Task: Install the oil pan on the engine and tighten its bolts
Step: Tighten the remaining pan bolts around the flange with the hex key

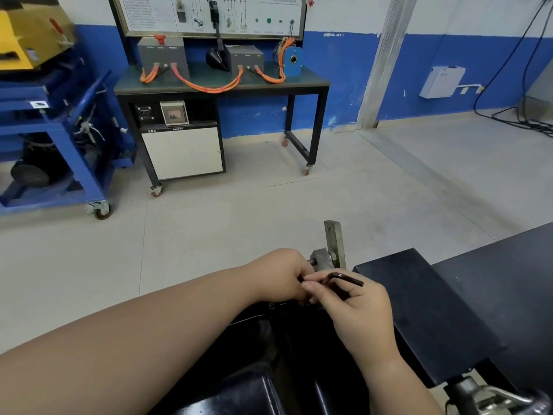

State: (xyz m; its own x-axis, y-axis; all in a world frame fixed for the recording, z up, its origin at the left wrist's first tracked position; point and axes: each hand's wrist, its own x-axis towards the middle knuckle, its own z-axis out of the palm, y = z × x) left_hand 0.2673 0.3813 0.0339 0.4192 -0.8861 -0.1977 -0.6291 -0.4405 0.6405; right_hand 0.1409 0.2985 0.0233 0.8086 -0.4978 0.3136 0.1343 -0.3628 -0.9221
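The black oil pan (269, 369) lies glossy and dark at the bottom centre, under my forearms. One bolt head (271, 305) shows on its far flange. My right hand (356, 307) pinches a dark L-shaped hex key (347, 278) at the pan's far edge, the short arm sticking out to the right. My left hand (278, 274) is curled beside it, fingertips meeting the key's near end. The key's tip and what it sits in are hidden behind my fingers.
A grey metal bracket with a shaft (332, 250) rises just beyond my hands. A dark bench top (434, 310) runs to the right. Across the tiled floor stand a wheeled training bench with orange cables (221, 82) and a blue cart (54, 139).
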